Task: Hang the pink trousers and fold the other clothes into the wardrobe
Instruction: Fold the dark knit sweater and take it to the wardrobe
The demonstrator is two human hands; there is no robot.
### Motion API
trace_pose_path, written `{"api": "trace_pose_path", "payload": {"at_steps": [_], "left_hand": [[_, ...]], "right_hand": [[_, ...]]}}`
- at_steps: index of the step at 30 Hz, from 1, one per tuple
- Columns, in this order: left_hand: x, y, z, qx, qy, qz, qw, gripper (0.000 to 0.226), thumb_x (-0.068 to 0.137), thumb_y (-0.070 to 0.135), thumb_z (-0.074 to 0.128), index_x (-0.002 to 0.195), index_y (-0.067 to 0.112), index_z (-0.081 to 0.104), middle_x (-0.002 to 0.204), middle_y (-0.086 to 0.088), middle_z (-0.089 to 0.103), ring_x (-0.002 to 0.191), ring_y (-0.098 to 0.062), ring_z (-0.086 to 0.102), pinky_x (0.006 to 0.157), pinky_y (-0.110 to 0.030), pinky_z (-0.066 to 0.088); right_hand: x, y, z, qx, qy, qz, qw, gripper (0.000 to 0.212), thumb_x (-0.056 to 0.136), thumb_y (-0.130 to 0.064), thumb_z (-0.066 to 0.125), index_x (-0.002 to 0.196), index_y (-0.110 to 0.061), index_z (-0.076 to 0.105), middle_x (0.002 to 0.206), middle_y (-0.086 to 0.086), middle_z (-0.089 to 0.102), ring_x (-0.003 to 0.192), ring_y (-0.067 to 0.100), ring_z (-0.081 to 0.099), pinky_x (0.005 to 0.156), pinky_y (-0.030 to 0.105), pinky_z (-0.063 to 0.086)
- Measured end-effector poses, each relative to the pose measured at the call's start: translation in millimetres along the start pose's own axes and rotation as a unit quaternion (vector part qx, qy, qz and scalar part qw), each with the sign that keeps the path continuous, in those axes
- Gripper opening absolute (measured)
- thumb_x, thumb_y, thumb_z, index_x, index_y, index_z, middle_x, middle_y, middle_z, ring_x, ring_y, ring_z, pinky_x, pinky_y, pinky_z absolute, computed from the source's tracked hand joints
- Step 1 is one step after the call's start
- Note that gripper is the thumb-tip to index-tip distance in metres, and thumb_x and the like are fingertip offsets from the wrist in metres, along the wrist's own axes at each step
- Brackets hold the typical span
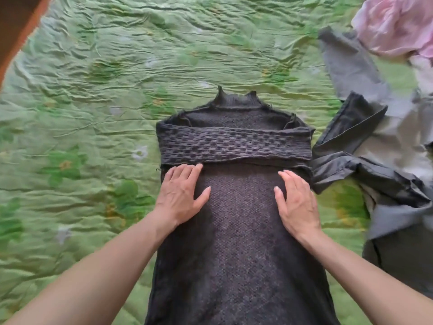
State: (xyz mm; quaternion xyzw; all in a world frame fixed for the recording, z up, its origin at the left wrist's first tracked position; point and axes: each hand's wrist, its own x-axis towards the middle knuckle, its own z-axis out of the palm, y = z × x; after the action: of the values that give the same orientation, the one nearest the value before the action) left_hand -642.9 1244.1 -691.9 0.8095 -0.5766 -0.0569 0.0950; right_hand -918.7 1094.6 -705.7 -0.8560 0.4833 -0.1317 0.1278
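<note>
A dark grey knitted sweater (239, 242) lies flat on the green bedspread (93, 113), collar pointing away from me. Its sleeves are folded across the chest as a patterned band (234, 144). My left hand (181, 195) rests flat on the sweater's left side just below that band, fingers straight. My right hand (296, 202) lies flat on the right side at the same height. A crumpled pink garment (396, 26) sits at the far right corner of the bed.
A heap of grey and black clothes (375, 160) lies right of the sweater, touching its edge. A brown wooden edge (16, 26) shows at the top left. Wrinkled green bedspread stretches to the left and beyond the collar.
</note>
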Motion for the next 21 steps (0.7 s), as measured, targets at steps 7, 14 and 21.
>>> {"api": "trace_pose_path", "payload": {"at_steps": [7, 14, 21], "left_hand": [[100.9, -33.2, -30.0, -0.028, 0.144, 0.058, 0.987, 0.028, 0.102, 0.032, 0.049, 0.111, 0.012, 0.065, 0.101, -0.006, 0.068, 0.094, -0.030, 0.060, 0.081, -0.044, 0.046], [173.1, -42.2, -33.9, -0.032, -0.037, -0.141, 0.989, 0.060, 0.103, 0.030, 0.051, 0.158, 0.015, 0.034, 0.157, -0.011, 0.044, 0.144, -0.032, 0.039, 0.118, -0.049, 0.032], [210.2, -47.7, -28.7, -0.075, -0.046, -0.164, 0.982, 0.054, 0.088, 0.008, 0.063, 0.141, 0.014, 0.053, 0.133, -0.013, 0.059, 0.125, -0.033, 0.049, 0.108, -0.045, 0.040]], "right_hand": [[128.2, -18.5, -25.2, -0.038, -0.014, -0.019, 0.999, 0.042, 0.104, -0.027, 0.054, 0.143, -0.012, 0.053, 0.137, 0.011, 0.060, 0.122, 0.035, 0.055, 0.098, 0.049, 0.046], [223.4, -12.8, -19.0, -0.064, -0.148, -0.007, 0.987, 0.065, 0.106, -0.034, 0.050, 0.162, -0.014, 0.024, 0.166, 0.009, 0.031, 0.154, 0.027, 0.026, 0.126, 0.045, 0.022], [256.9, 0.9, -7.7, -0.062, -0.162, 0.016, 0.985, 0.053, 0.094, -0.026, 0.065, 0.143, -0.011, 0.051, 0.136, 0.019, 0.059, 0.127, 0.037, 0.053, 0.109, 0.049, 0.039]]}}
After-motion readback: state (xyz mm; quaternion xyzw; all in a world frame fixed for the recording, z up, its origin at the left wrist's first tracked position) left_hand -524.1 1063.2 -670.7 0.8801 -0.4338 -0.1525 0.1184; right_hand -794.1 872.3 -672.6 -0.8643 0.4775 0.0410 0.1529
